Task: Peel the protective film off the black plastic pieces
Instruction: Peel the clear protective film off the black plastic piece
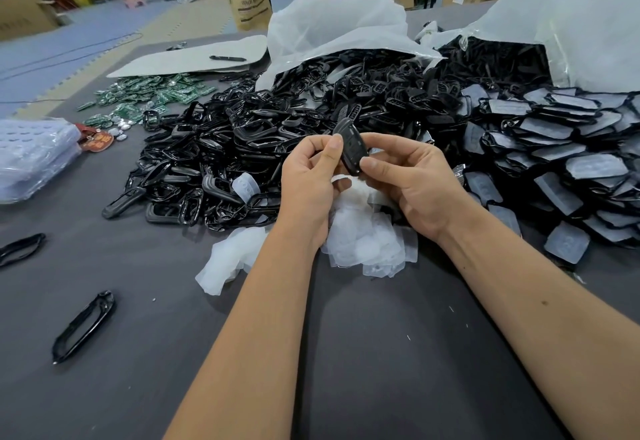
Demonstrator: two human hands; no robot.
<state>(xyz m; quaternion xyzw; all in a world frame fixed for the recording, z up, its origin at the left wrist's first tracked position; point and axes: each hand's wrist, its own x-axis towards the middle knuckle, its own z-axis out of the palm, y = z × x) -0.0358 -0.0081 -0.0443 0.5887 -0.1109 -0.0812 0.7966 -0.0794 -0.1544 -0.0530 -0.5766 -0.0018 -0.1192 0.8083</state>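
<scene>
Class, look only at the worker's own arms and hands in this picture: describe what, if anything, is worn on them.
Nothing is worn. The left hand and right hand are bare: no gloves, rings, watch or wristband show. Both forearms are uncovered all the way to the bottom edge of the picture, so no sleeve shows. The fingernails are short and unpainted.

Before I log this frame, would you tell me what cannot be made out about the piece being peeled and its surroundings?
- Head view: whether any film remains on the black plastic piece; the left hand and right hand cover its edges.
- Head view: the grip of the fingers behind the piece, hidden by it.
- Head view: the print on the brown sack, too small and blurred.
- Head view: the pile of film-covered pieces, cut off by the right edge.
</scene>
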